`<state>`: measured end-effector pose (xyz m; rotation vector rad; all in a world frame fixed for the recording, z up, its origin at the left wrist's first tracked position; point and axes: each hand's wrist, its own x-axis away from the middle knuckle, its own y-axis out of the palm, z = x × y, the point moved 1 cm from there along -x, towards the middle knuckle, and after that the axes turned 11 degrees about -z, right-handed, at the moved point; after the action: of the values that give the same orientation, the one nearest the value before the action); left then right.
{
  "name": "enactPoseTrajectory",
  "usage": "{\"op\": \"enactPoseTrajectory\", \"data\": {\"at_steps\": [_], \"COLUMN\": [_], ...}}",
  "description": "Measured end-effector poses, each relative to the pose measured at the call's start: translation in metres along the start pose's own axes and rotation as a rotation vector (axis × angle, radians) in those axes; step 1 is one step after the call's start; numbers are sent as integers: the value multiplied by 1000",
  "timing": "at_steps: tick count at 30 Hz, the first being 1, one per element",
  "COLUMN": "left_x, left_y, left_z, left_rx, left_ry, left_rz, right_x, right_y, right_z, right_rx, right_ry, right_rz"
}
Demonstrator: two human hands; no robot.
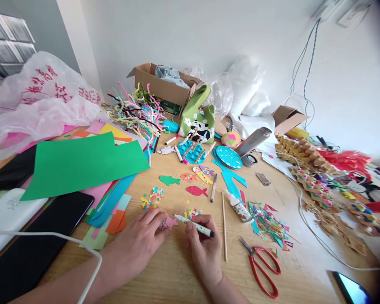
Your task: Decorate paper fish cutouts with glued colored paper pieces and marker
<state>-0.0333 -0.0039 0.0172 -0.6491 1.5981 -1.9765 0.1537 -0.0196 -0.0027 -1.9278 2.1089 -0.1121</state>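
Observation:
My right hand grips a white marker with a dark end, its tip pointing left at the tail of a small pink paper fish. My left hand pinches that fish at its left end and partly covers it. Just beyond both hands lie two small heaps of confetti bits. Farther up are a green paper fish, a red paper fish and several spotted ones. A thin pen lies right of the red fish.
Right of my hands are a wooden stick, a glue bottle, red-handled scissors and paper scraps. Green paper tops a stack at left, near a black phone. A white cable crosses before my left forearm.

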Motion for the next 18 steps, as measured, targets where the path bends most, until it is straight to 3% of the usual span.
{"op": "enactPoseTrajectory", "data": {"at_steps": [4, 13, 18], "left_x": [0, 2, 2], "left_y": [-3, 5, 7], "left_z": [0, -2, -2], "left_rx": [-6, 14, 7], "left_ry": [-3, 0, -9], "left_rz": [-52, 3, -52], "right_x": [-1, -7, -7], "right_y": [0, 7, 6], "right_z": [1, 6, 8], "right_rx": [-21, -34, -41], "right_ry": [22, 127, 138], "right_rz": [-54, -123, -135]}}
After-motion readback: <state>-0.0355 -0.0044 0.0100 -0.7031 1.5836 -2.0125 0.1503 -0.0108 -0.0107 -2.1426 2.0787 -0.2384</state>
